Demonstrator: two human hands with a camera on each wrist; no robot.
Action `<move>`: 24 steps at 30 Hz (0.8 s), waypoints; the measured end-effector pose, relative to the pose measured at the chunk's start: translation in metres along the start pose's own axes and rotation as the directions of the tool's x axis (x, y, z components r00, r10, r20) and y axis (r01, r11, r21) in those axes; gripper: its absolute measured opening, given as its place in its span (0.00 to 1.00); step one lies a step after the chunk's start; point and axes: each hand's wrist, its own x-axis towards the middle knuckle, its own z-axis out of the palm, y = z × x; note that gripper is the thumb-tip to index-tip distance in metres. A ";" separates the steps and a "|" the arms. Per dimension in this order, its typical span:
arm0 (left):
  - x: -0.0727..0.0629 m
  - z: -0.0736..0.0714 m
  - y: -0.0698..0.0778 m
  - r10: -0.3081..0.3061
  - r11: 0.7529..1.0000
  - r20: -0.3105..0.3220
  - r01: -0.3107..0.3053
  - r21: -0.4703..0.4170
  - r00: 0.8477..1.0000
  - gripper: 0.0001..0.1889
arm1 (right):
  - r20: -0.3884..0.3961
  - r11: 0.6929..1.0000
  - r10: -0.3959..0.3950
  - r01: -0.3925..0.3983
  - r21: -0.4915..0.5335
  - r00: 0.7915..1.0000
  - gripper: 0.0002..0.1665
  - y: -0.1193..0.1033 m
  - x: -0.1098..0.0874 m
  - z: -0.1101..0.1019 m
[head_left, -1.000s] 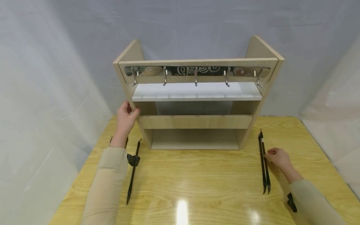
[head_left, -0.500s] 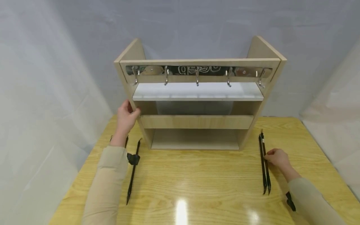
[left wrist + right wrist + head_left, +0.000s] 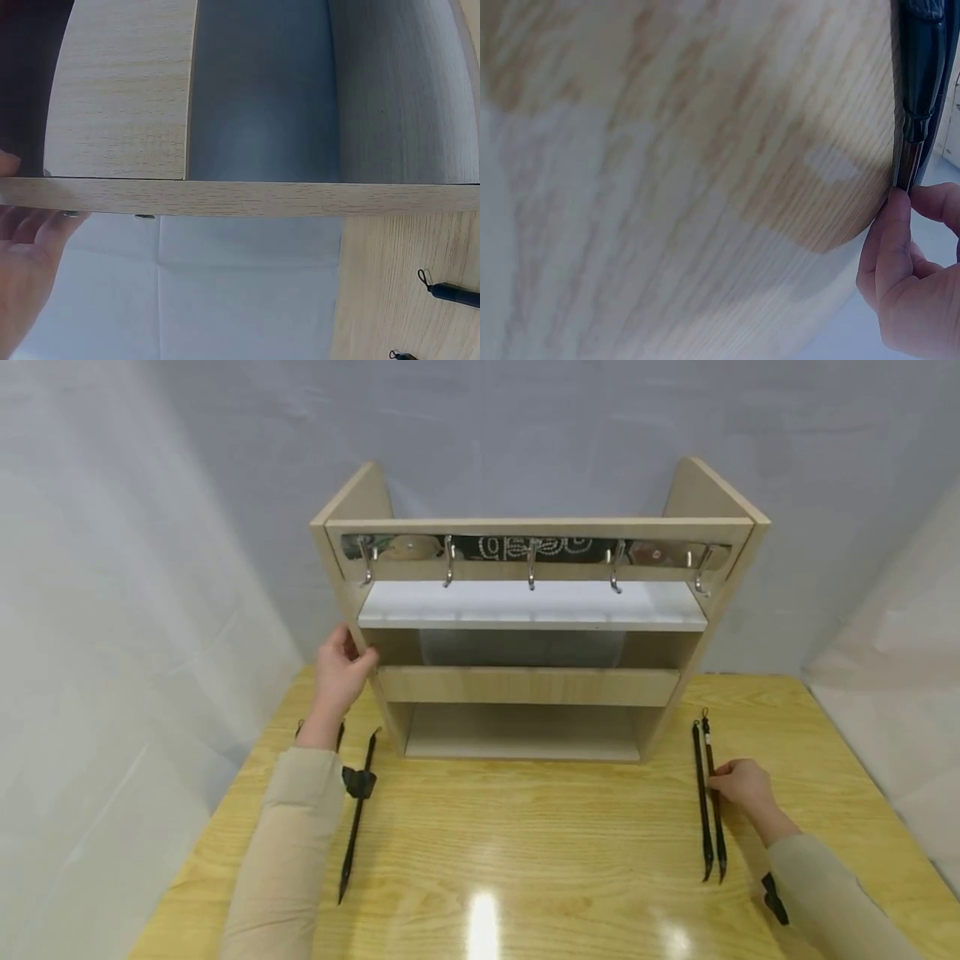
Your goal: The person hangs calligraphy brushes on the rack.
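Note:
My left hand [image 3: 341, 677] grips the left side panel of a small wooden shelf [image 3: 525, 686], thumb on the front side and fingers behind. In the left wrist view, the fingers [image 3: 26, 232] lie along the outside of that panel. At the right, my right hand [image 3: 746, 787] pinches the shaft of a calligraphy brush [image 3: 715, 810] between thumb and fingertips, its dark tip towards me. A second calligraphy brush [image 3: 702, 802] lies close beside it on its left. In the right wrist view, the pinched shaft [image 3: 910, 161] sits low against the tabletop.
A metal strip with several hooks [image 3: 532, 564] crosses the shelf's top front. Another brush [image 3: 351, 852] lies on the wooden table [image 3: 517, 827] at left, partly behind the black wrist camera [image 3: 360, 782]. More brush ends [image 3: 341, 733] show behind the left forearm.
The pinched brush has shifted slightly right, widening the gap to the brush beside it. My left hand keeps its hold on the shelf, and the whole view has drifted a little.

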 end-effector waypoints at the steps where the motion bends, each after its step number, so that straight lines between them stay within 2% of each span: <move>1: 0.000 0.000 0.000 0.004 1.000 0.001 -0.004 0.001 1.000 0.19 | -0.004 1.000 0.002 -0.002 -0.004 1.000 0.17 0.000 0.000 0.000; 8: 0.000 0.001 0.001 0.009 0.999 0.009 -0.009 -0.040 1.000 0.20 | -0.002 1.000 0.011 -0.011 -0.017 1.000 0.16 0.004 -0.001 0.000; 17: -0.009 -0.001 0.025 -0.006 0.999 0.017 0.007 -0.042 1.000 0.21 | -0.013 1.000 0.000 0.000 0.028 1.000 0.18 0.010 -0.004 -0.006; 19: -0.008 -0.001 0.024 -0.005 0.999 0.017 0.005 -0.043 1.000 0.20 | -0.013 0.998 0.003 -0.002 0.058 1.000 0.18 0.009 -0.005 -0.009; 24: -0.003 -0.001 0.009 0.009 1.000 0.019 -0.009 -0.026 1.000 0.21 | 0.004 0.982 0.030 -0.030 0.186 1.000 0.22 0.005 -0.008 -0.015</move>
